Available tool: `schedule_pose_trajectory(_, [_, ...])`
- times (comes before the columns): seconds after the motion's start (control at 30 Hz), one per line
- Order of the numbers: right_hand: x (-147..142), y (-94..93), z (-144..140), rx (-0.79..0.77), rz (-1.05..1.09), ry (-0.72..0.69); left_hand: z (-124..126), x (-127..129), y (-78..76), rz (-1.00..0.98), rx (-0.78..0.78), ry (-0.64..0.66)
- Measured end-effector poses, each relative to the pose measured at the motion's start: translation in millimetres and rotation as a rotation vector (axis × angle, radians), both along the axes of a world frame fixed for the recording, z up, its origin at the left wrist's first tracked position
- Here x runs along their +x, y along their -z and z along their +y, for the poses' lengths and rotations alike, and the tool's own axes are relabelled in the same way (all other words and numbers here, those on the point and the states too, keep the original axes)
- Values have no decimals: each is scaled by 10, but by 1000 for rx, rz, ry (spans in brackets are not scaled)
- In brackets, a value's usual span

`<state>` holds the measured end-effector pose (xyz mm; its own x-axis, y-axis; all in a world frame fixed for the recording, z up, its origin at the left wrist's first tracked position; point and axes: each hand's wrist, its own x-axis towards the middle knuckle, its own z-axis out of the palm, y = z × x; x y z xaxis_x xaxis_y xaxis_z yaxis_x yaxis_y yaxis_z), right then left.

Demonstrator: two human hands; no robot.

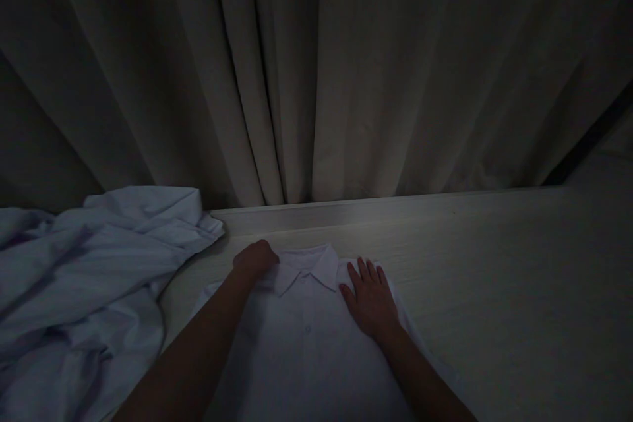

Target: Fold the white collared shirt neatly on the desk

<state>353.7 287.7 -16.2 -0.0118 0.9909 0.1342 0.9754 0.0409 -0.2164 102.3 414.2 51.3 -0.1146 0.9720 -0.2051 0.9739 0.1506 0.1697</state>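
Observation:
A white button-up shirt (297,343) lies spread face up, its pointed collar at the far end and a row of buttons down the middle. At the collar's left side, my left hand (256,260) is closed on the shirt near the shoulder, the fingers curled and partly hidden. My right hand (370,298) rests flat on the shirt's right shoulder, palm down with fingers spread. The shirt's lower part runs out of view at the bottom, and my forearms cover some of both sides.
A crumpled heap of white cloth (109,257) lies on the left. Long grey-brown curtains (366,79) hang at the back, behind a low pale ledge (346,211). The light wooden-looking surface (494,264) stretches to the right. The light is dim.

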Motion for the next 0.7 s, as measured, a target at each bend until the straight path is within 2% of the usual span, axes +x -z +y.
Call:
schedule_pose_trajectory(0.17, [-5,-1,3,13,6,6,72,-101,99,-121,43,-12])
schedule_pose_trajectory(0.4, [5,22,7,15,4,8,126,-290,245,-400,114,-51])
schedule_pose_trajectory(0.57, [4,41,13,22,4,14,4,-405,289,-622,11,-4])
schedule_pose_trajectory(0.7, [-3,28,16,18,3,13,-43,-381,296,-681,-36,54])
